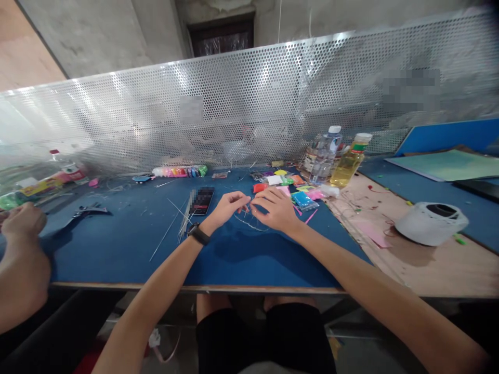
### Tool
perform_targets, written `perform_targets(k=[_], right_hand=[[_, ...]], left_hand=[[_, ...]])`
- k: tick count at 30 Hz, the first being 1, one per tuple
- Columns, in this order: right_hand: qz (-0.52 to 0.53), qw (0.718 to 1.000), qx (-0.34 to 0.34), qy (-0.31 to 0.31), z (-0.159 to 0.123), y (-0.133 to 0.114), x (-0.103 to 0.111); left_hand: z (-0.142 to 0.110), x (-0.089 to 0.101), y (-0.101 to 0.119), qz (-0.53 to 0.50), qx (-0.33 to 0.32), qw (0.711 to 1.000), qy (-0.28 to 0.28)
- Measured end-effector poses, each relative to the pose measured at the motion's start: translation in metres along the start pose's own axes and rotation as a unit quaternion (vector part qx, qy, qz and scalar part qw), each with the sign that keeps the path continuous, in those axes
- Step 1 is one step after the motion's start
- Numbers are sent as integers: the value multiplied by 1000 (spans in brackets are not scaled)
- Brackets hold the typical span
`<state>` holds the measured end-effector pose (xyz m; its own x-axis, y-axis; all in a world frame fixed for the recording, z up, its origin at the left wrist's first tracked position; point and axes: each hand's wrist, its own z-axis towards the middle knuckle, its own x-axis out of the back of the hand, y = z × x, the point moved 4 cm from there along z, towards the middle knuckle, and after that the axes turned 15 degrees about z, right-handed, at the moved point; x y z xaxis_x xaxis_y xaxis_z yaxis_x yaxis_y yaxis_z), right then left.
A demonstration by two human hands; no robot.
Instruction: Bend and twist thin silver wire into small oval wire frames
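Note:
Both my hands meet over the blue tabletop (128, 244), their fingertips almost touching. Thumb and forefinger of my left hand (231, 205) are pinched together; a dark watch (199, 234) is on that wrist. My right hand (274, 209) is also closed in a pinch, facing the left. A thin, pale wire (252, 226) curves below the fingers and runs up toward both pinches. The exact spot where the fingertips grip it is too small to make out. Left of my left hand lie a phone (201, 201) and several thin metal rods (168, 235).
Colourful small bags (305, 200) lie just beyond my right hand. Two bottles, one clear (326, 156) and one with yellow liquid (350, 162), stand behind them. A white roll (423, 223) sits at right. Another person's hand (25, 221) rests at far left. Perforated metal (234, 119) borders the back.

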<state>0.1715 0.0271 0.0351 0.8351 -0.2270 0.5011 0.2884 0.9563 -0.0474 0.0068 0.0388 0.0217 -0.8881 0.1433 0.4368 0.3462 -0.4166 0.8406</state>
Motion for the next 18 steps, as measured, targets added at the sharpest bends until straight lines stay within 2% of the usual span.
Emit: perform_targets(k=[5, 10, 18], right_hand=[[-62, 998, 20, 27, 1, -7, 0], [-99, 994, 8, 51, 1, -1, 5], [-43, 999, -15, 23, 2, 2, 4]], left_hand=[[1, 0, -1, -22, -1, 1000, 10], [-1, 8, 5, 59, -32, 995, 67], [-2, 4, 8, 69, -49, 995, 60]])
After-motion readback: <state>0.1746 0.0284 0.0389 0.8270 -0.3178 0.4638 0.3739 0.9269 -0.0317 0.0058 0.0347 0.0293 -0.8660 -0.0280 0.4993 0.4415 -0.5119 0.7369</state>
